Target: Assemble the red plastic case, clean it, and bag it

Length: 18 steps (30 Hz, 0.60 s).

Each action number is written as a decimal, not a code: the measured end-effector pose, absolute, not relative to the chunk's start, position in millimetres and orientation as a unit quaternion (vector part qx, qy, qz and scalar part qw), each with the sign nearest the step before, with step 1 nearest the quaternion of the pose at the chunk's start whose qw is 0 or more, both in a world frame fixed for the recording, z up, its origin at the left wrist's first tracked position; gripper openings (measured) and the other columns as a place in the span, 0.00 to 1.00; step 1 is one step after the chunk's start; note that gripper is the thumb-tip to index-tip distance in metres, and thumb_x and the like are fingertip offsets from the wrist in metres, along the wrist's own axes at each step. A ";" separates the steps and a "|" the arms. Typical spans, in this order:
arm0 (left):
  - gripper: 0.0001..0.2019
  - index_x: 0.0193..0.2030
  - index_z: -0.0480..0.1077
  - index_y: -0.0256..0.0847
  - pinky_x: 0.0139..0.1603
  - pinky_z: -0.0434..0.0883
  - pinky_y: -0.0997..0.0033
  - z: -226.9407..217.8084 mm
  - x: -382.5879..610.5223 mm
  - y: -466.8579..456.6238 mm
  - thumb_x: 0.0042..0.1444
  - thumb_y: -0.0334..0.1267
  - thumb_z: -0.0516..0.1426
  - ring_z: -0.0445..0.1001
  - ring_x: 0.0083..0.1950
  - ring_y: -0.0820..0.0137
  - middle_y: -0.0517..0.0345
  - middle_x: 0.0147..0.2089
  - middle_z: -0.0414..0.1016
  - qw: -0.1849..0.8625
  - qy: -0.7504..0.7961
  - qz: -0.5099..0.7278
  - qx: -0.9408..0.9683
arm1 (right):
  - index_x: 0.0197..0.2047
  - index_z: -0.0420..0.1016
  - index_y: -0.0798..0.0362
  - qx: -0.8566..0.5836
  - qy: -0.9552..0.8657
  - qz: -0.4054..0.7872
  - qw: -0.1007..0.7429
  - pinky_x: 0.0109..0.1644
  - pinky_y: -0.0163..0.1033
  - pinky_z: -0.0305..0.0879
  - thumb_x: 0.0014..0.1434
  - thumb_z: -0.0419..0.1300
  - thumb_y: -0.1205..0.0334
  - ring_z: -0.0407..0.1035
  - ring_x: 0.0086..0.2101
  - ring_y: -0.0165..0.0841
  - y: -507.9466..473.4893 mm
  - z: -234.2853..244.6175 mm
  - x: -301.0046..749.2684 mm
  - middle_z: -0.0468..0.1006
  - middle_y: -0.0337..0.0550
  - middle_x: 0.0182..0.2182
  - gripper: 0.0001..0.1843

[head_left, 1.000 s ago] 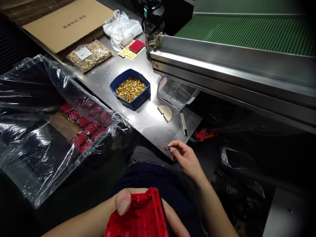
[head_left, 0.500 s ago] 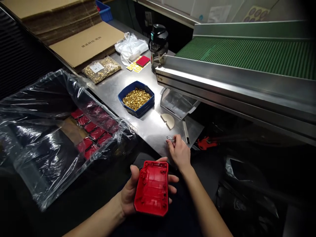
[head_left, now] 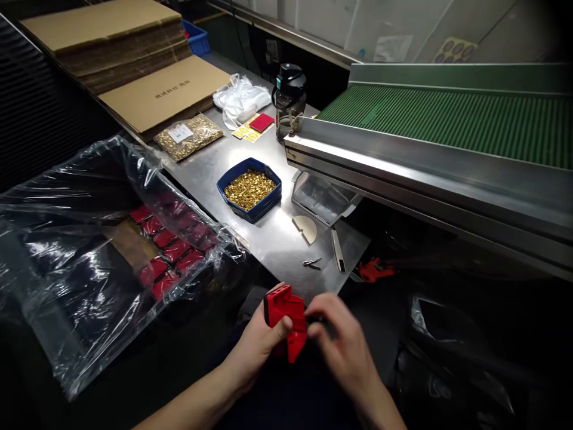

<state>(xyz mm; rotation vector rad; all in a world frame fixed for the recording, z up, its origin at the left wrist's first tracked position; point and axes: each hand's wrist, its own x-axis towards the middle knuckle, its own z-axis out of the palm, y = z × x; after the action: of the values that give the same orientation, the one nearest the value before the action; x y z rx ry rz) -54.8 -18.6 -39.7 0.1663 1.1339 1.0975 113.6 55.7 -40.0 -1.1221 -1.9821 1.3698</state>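
Observation:
A red plastic housing (head_left: 286,318) is held low in front of me, turned on edge. My left hand (head_left: 259,343) grips its left side, thumb on its face. My right hand (head_left: 342,343) meets it from the right, fingers curled onto its right edge. Small metal tweezers (head_left: 312,262) lie alone on the steel table (head_left: 286,251) just beyond the hands. Further back sits a blue tray of small brass parts (head_left: 249,189).
A clear plastic bag over a dark bin with rows of red housings (head_left: 168,248) fills the left. A bag of brass parts (head_left: 188,137), flat cardboard (head_left: 165,95), a dark bottle (head_left: 290,98) and a green conveyor (head_left: 452,116) stand behind. A beige half-disc (head_left: 305,228) lies near the tweezers.
My right hand left the tweezers on the table and came back to the red housing. My left hand raised the housing and turned it on edge.

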 end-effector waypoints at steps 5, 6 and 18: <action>0.43 0.72 0.54 0.41 0.71 0.57 0.51 -32.8 -53.7 -3.7 0.56 0.60 0.62 0.63 0.69 0.51 0.41 0.69 0.65 0.672 0.563 0.452 0.163 | 0.53 0.76 0.47 -0.447 -0.648 0.594 0.165 0.54 0.45 0.67 0.65 0.61 0.52 0.72 0.47 0.41 18.7 -26.9 108.8 0.79 0.46 0.46 0.16; 0.39 0.72 0.55 0.43 0.72 0.56 0.52 -28.4 -56.2 -2.2 0.60 0.60 0.59 0.62 0.70 0.53 0.44 0.70 0.64 0.669 0.556 0.464 0.166 | 0.54 0.77 0.47 -0.465 -0.591 0.631 0.190 0.55 0.46 0.67 0.66 0.60 0.52 0.73 0.48 0.41 18.3 -26.7 111.6 0.80 0.47 0.46 0.16; 0.28 0.64 0.69 0.54 0.63 0.70 0.65 9.0 -64.9 -5.4 0.58 0.44 0.66 0.73 0.62 0.61 0.52 0.63 0.75 0.746 0.408 0.473 0.230 | 0.43 0.86 0.50 -0.350 -0.109 0.872 0.324 0.41 0.36 0.75 0.51 0.72 0.59 0.78 0.32 0.35 28.6 12.5 141.9 0.85 0.45 0.33 0.14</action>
<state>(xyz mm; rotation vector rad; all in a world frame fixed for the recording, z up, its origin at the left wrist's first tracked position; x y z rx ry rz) -64.9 -5.4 9.0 0.5023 0.8924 1.0362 141.9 28.6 12.5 -0.9192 -0.2862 2.2881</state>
